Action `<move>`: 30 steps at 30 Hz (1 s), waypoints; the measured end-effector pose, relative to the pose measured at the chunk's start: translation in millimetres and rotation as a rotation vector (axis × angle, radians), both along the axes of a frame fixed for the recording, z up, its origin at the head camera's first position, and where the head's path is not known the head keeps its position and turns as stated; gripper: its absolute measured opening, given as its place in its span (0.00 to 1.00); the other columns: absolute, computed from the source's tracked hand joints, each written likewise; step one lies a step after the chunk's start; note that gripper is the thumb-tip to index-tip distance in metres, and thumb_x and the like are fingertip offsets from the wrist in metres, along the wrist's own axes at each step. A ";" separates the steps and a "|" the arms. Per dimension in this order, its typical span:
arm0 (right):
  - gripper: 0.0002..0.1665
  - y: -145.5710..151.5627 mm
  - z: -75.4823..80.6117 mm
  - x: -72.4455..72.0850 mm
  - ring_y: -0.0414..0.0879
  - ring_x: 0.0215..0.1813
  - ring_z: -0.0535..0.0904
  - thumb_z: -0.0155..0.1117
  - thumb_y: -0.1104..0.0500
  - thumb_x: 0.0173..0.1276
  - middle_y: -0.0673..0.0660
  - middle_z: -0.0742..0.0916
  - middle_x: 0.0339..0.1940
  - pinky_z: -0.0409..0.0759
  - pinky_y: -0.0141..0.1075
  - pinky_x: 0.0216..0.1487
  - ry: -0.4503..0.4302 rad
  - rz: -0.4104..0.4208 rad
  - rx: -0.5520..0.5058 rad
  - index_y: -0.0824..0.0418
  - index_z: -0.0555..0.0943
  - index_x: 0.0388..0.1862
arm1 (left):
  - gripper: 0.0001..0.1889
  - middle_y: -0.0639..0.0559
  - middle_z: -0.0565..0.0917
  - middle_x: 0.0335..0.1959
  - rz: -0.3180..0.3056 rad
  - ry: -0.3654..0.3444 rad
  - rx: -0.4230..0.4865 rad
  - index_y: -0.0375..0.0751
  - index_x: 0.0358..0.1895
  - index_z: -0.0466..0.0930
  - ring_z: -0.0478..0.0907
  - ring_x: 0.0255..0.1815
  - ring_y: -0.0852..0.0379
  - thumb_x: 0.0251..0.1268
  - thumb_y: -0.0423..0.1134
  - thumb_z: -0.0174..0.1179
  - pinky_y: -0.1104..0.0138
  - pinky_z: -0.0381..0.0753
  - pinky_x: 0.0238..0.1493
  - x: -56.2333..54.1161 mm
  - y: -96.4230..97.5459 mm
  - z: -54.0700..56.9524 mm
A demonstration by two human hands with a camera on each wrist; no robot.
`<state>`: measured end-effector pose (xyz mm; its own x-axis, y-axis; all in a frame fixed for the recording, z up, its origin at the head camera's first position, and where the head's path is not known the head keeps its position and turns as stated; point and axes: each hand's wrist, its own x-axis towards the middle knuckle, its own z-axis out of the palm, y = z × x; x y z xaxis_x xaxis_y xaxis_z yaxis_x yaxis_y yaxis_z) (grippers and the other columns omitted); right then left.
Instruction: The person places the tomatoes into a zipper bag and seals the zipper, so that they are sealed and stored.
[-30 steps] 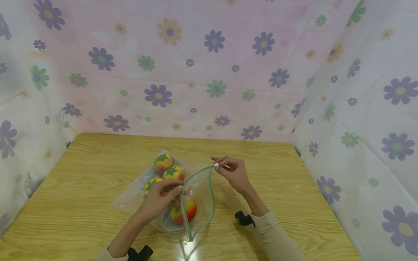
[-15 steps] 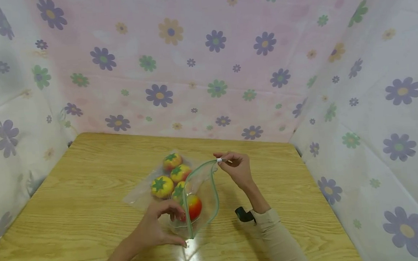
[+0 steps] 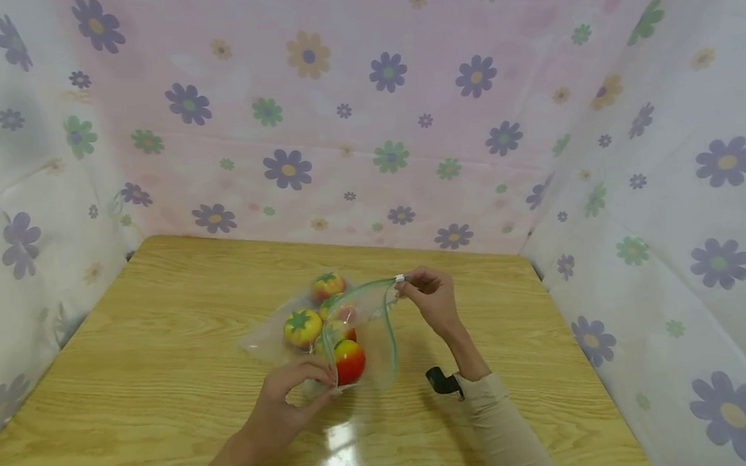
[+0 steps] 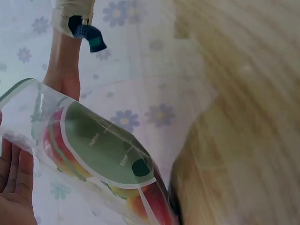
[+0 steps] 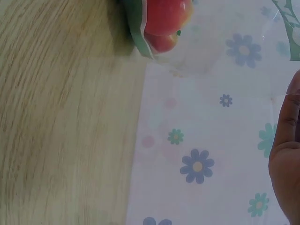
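A clear zip bag (image 3: 264, 336) with a green zip edge lies on the table, its mouth gaping to the right. Several red-and-yellow tomatoes (image 3: 302, 328) with green star-shaped tops are inside it. My left hand (image 3: 281, 406) pinches the near end of the mouth between thumb and fingers. At the far end, my right hand (image 3: 437, 300) pinches the zip beside its white slider (image 3: 399, 279), holding that end raised. In the left wrist view, a green label (image 4: 101, 145) on the bag reads "name" and "time". The right wrist view shows only part of my right hand (image 5: 287, 154).
The wooden table (image 3: 163, 360) extends around the bag on all sides. A flower-printed cloth (image 3: 353, 120) hangs behind the table and along both sides. Black wrist mounts (image 3: 442, 380) sit at the cuffs.
My left hand has moved from over the tomatoes, opened, and come down to pinch the bag's near corner. The bag and my right hand have shifted slightly right and away.
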<state>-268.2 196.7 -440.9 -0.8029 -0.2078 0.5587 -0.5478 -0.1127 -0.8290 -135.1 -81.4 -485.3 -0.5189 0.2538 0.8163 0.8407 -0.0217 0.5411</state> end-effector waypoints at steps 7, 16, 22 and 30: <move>0.06 10.5 4.5 0.0 0.37 0.32 0.85 0.60 0.72 0.74 0.44 0.89 0.33 0.86 0.32 0.40 -0.001 -0.083 0.061 0.77 0.81 0.41 | 0.18 0.46 0.85 0.41 0.040 -0.152 0.171 0.30 0.43 0.82 0.84 0.44 0.61 0.54 0.08 0.60 0.72 0.85 0.48 -10.8 -15.1 18.9; 0.06 13.6 16.3 -0.9 0.38 0.31 0.85 0.56 0.70 0.77 0.46 0.88 0.34 0.87 0.32 0.37 0.048 -0.095 0.038 0.70 0.80 0.44 | 0.07 0.55 0.88 0.41 0.105 -0.085 0.324 0.18 0.45 0.80 0.86 0.41 0.64 0.66 0.16 0.58 0.75 0.85 0.45 -36.7 -34.8 53.3; 0.12 16.3 35.4 -2.1 0.39 0.32 0.86 0.56 0.70 0.77 0.46 0.89 0.33 0.88 0.34 0.37 0.053 -0.088 0.039 0.57 0.83 0.46 | 0.06 0.59 0.89 0.35 0.212 -0.098 0.373 0.15 0.42 0.79 0.86 0.35 0.65 0.69 0.20 0.59 0.76 0.85 0.41 -49.1 -45.3 81.8; 0.09 17.1 61.4 -1.2 0.40 0.35 0.87 0.56 0.63 0.80 0.48 0.89 0.34 0.89 0.34 0.42 0.057 -0.013 0.008 0.56 0.85 0.46 | 0.05 0.55 0.89 0.34 0.227 -0.119 0.457 0.19 0.41 0.83 0.86 0.33 0.64 0.69 0.17 0.56 0.75 0.85 0.41 -61.0 -56.2 109.1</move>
